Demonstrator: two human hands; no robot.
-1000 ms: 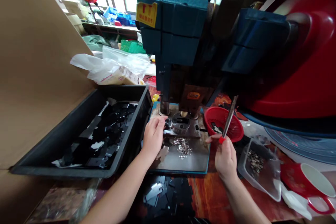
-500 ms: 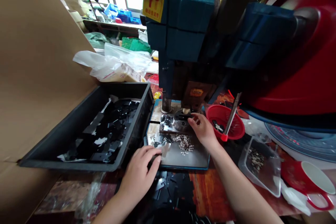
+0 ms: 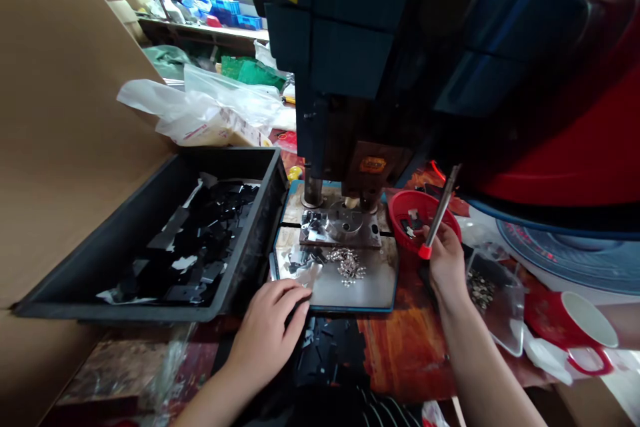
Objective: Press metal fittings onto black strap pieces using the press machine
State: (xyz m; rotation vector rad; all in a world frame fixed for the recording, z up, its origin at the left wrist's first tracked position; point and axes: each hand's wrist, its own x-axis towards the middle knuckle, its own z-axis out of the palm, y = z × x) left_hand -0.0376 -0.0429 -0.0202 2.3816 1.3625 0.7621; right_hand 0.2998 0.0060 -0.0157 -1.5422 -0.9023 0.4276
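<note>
My left hand [image 3: 275, 320] rests at the near left edge of the press plate [image 3: 345, 290]. Its fingers lie loosely stretched, with the thumb apart, and the fingertips touch or nearly touch shiny flat pieces [image 3: 307, 273]. Beside these, small silvery metal parts [image 3: 347, 265] lie in a loose heap. Behind the heap, the metal die [image 3: 345, 223] sits under the press head, with more flat pieces on its left end. My right hand [image 3: 447, 263] is at the right rim of a red basket [image 3: 400, 203] holding a few black and pale pieces. A red-tipped metal rod [image 3: 440, 213] partly hides its curled fingers.
A black tray [image 3: 225, 300] full of dark flat pieces stands on the left, beside a cardboard wall [image 3: 65, 113]. The blue press [image 3: 350, 53] looms ahead. At right are a clear tub [image 3: 513, 320] of small metal parts and a red mug [image 3: 555, 320].
My right hand has moved right, from the die to the red basket. The black piece that was at its fingers is gone from the die. My left hand stays nearly where it was.
</note>
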